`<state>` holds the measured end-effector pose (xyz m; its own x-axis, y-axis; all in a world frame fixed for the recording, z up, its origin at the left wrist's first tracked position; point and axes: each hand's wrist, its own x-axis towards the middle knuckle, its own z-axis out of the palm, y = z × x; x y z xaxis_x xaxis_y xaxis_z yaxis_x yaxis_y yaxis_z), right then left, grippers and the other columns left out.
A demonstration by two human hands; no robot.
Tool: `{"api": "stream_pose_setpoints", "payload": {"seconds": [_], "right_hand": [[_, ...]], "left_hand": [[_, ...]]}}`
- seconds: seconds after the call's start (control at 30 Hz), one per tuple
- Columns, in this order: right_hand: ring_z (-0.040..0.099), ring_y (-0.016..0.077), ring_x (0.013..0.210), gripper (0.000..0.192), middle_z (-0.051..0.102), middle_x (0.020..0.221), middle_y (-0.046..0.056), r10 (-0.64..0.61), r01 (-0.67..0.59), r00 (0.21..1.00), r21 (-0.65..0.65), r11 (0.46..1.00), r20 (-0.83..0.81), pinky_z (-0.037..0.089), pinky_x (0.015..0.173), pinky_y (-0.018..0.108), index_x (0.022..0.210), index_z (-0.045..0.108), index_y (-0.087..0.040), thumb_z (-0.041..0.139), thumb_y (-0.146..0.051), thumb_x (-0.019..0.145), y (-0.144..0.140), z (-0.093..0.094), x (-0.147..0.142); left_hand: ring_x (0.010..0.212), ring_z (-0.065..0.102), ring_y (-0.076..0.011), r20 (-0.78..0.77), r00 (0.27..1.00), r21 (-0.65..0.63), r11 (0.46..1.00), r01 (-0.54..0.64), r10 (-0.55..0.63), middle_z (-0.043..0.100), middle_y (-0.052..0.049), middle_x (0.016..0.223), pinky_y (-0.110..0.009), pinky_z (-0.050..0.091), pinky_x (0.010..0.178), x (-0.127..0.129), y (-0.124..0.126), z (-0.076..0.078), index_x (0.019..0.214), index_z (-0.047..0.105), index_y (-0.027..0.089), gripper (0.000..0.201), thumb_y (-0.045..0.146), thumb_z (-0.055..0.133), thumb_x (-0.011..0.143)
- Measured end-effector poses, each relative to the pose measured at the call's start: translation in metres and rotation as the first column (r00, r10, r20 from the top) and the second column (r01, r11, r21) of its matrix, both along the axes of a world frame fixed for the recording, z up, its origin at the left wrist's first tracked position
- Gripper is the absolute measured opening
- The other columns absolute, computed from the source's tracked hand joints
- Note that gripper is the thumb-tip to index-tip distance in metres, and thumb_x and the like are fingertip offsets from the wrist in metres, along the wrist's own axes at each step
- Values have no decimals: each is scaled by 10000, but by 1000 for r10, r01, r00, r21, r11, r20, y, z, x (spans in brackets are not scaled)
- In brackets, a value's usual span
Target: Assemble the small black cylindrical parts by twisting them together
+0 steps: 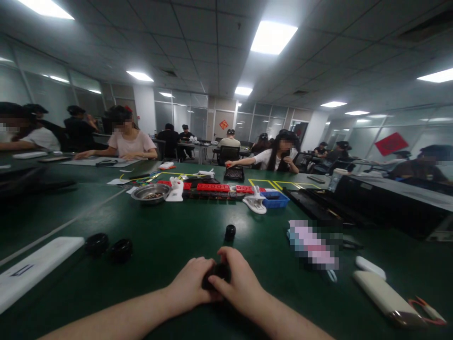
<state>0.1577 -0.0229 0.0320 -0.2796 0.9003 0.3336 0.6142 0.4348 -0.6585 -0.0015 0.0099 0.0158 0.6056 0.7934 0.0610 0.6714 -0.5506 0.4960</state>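
Observation:
Both my hands meet low in the middle of the green table point(170, 231). My left hand point(191, 283) and my right hand point(237, 281) are closed together around a small black round part point(217, 272), which is mostly hidden by my fingers. A similar small black cylinder point(230, 231) stands alone on the table just beyond my hands. Two black round caps point(96, 242) point(121, 249) lie to the left.
A white flat board point(35, 269) lies at the left edge. A metal bowl point(151, 192), red trays point(212, 187), a blue bin point(275, 199) and a white clip point(255, 203) sit further back. A power bank point(385, 298) lies at right. Several people sit at tables behind.

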Motion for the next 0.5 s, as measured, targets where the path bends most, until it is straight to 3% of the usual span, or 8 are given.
{"api": "stream_pose_setpoints", "payload": {"seconds": [0.1, 0.2, 0.4, 0.5], "right_hand": [[526, 199, 913, 401, 550, 973, 56, 113, -116, 992, -58, 992, -55, 430, 817, 340, 1026, 476, -179, 523, -76, 641, 0, 2, 2], [510, 195, 975, 504, 536, 1036, 51, 235, -240, 968, -46, 970, -84, 410, 861, 335, 1052, 463, -192, 470, -17, 580, -2, 6, 5], [477, 219, 951, 480, 515, 1028, 68, 49, -49, 998, 20, 999, 30, 400, 843, 366, 1059, 468, -178, 657, -200, 619, -1, 8, 7], [484, 221, 896, 425, 537, 975, 63, 27, -28, 993, 3, 1000, 112, 409, 806, 368, 1012, 490, -179, 662, -234, 628, 0, 8, 5]], "left_hand": [[794, 525, -212, -7, 1000, -20, 1000, -7, 7, 574, -18, 858, -300, 400, 708, 0, 0, -1, 880, 563, 183, 373, 465, 644, 649], [803, 523, -207, 1, 1000, -27, 1000, -3, 3, 571, -19, 874, -296, 399, 714, -1, 2, -3, 940, 548, 188, 377, 443, 626, 673], [789, 518, -203, -7, 1000, -78, 997, 22, -22, 574, -21, 871, -297, 400, 695, 0, 2, 2, 886, 547, 198, 334, 473, 585, 701], [800, 513, -208, -30, 1000, -112, 994, 3, -6, 574, -22, 872, -299, 398, 702, 2, 1, 7, 887, 548, 202, 297, 404, 606, 678]]}}
